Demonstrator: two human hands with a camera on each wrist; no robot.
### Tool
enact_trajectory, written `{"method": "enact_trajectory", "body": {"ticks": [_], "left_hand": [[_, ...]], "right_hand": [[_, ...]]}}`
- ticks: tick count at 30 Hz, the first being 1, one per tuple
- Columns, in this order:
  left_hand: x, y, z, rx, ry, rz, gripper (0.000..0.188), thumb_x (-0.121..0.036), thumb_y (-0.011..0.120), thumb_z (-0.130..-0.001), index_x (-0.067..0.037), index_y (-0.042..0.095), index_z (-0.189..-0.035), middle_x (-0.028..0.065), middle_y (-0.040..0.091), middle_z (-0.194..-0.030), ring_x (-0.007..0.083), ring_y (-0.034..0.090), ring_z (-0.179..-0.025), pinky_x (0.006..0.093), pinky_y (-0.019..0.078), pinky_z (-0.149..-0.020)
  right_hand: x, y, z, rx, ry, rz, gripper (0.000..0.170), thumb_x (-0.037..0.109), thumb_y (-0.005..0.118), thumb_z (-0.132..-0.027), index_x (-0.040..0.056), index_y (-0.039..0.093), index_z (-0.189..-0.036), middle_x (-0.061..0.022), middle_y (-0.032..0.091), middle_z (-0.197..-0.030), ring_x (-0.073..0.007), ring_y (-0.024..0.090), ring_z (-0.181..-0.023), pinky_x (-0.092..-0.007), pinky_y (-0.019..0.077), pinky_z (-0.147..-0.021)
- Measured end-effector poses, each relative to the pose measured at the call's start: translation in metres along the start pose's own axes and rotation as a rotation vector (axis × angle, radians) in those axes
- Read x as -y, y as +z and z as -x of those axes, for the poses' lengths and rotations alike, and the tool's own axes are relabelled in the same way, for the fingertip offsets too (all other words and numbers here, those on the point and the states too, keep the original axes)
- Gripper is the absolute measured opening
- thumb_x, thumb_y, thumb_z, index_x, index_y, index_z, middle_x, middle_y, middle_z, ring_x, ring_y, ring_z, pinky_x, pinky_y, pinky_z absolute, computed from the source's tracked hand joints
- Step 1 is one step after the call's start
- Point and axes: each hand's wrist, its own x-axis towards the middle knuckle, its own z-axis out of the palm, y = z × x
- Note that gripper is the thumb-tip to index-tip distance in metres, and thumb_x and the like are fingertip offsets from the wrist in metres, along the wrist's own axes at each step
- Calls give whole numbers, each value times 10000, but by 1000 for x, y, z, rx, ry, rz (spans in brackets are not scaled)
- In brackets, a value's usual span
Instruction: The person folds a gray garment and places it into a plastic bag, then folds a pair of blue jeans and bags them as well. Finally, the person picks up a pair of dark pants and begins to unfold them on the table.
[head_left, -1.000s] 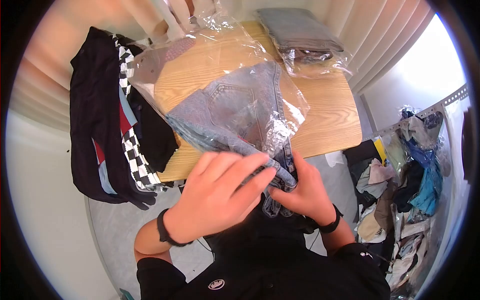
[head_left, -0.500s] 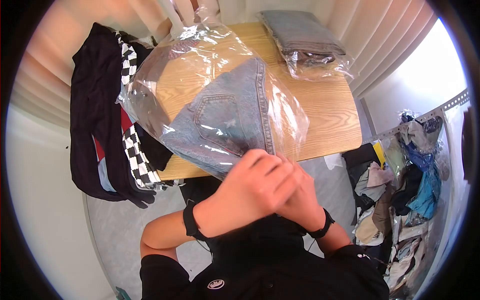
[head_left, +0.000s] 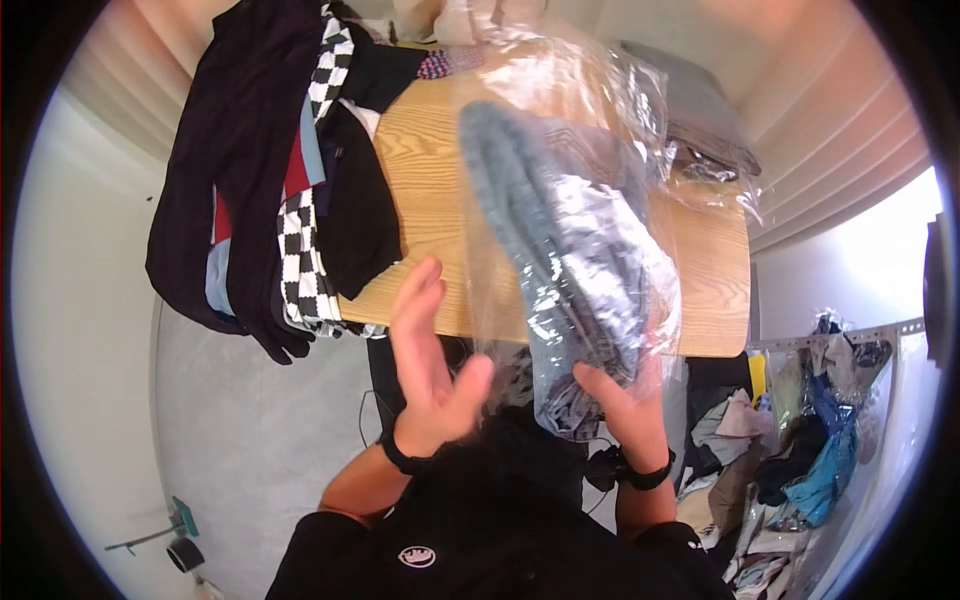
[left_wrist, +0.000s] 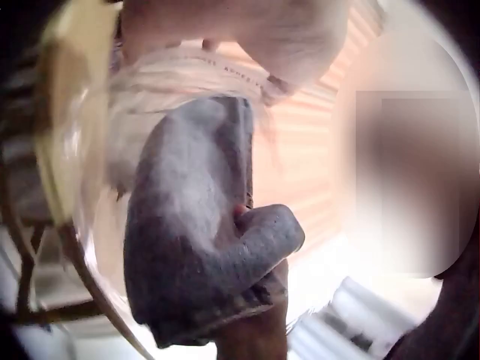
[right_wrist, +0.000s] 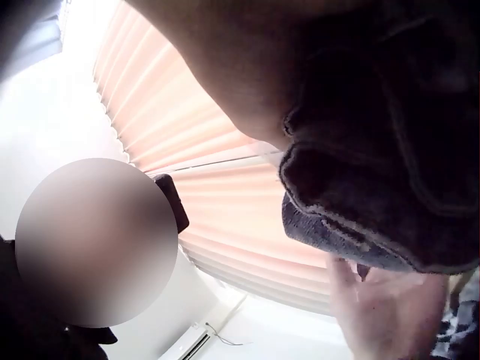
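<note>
Folded blue jeans (head_left: 505, 215) lie inside a clear plastic bag (head_left: 490, 325), held up tilted over the near table edge. My right hand (head_left: 632, 408) grips their near end, thumb in front and the other fingers hidden behind. To the left, my left hand (head_left: 428, 375) stands beside the bag with fingers extended and thumb spread apart. In the left wrist view the folded denim (left_wrist: 184, 187) shows with the left hand (left_wrist: 240, 30) above it. Dark denim (right_wrist: 390, 150) fills the upper right of the right wrist view.
Dark garments (head_left: 240, 150) and a black-and-white checkered one (head_left: 302, 250) hang over the left side of the wooden table (head_left: 430, 125). A stack of bagged clothes (head_left: 700, 110) lies at the back right. Bagged clothing (head_left: 820, 450) fills a rack at the right.
The hands were together at the jeans' near end; the left hand has let go and moved left. The bagged jeans have turned more upright and shifted right in the right hand.
</note>
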Motion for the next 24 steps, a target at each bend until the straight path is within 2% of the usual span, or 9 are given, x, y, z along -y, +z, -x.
{"method": "enact_trajectory", "body": {"ticks": [2, 4, 7, 9, 11, 17, 19, 22, 24], "left_hand": [[19, 2, 11, -27, -213, 161, 725, -325, 635, -871, -42, 284, -1438, 170, 168, -1536, 301, 265, -1391, 468, 236, -1106], [29, 17, 25, 127, -611, 748, 920, -472, 579, -885, -7, 80, -1502, 157, 114, -1564, 276, 120, -1452, 438, 116, -1157], [36, 28, 26, 334, -605, 943, 998, -502, 614, -876, -61, -10, -1517, 152, 55, -1576, 288, 100, -1454, 449, 155, -1141], [37, 25, 28, 343, -602, 926, 961, -358, 661, -881, -66, 5, -1519, 138, 76, -1574, 286, 130, -1446, 445, 202, -1129], [33, 23, 25, 406, -623, 891, 966, -135, 709, -839, -80, 28, -1523, 126, 101, -1572, 284, 173, -1431, 443, 265, -1104], [38, 15, 33, 297, -785, 1039, 1028, 31, 735, -755, -126, 78, -1529, 117, 140, -1564, 275, 212, -1413, 441, 325, -1065], [38, 16, 36, 316, -796, 1058, 1057, -25, 766, -740, -101, 66, -1527, 97, 148, -1559, 243, 241, -1399, 434, 336, -1059], [33, 28, 38, 347, -596, 951, 1063, 4, 767, -728, -93, 71, -1526, 89, 155, -1551, 232, 247, -1391, 438, 345, -1052], [28, 42, 45, 127, -571, 720, 883, 34, 674, -816, -98, 153, -1516, 158, 279, -1499, 245, 354, -1337, 391, 376, -1031]], "right_hand": [[-2, 2, -3, -32, 92, -131, 791, 121, 736, -746, -71, 318, -1390, -194, 484, -1300, -241, 427, -1232, -367, 340, -1038], [4, 5, -11, -9, 138, -142, 755, 114, 726, -756, -69, 340, -1380, -184, 482, -1308, -248, 429, -1234, -370, 343, -1038], [6, 12, -26, -4, 73, -30, 636, 104, 696, -791, -64, 416, -1336, -141, 508, -1296, -247, 491, -1171, -358, 380, -1012], [18, 16, -36, 2, 199, -189, 591, 109, 686, -800, -69, 445, -1310, -130, 548, -1246, -236, 537, -1093, -346, 402, -986], [23, 21, -48, -41, 104, -155, 618, 108, 683, -792, -69, 424, -1324, -149, 566, -1217, -234, 549, -1065, -339, 413, -968], [7, 16, -84, -34, -103, 213, 733, 85, 671, -775, -20, 301, -1399, -153, 518, -1237, -204, 507, -1117, -336, 420, -947], [9, 21, -91, -89, -31, 287, 838, 169, 705, -715, -73, 284, -1398, -282, 523, -1266, -372, 518, -1175, -395, 402, -986], [23, 35, -92, -86, -62, 429, 843, 182, 683, -734, -52, 254, -1422, -300, 475, -1322, -408, 464, -1244, -395, 385, -1014], [13, 39, -97, -92, -92, 430, 845, 183, 682, -733, -51, 254, -1422, -299, 456, -1342, -409, 447, -1261, -395, 377, -1025]]}}
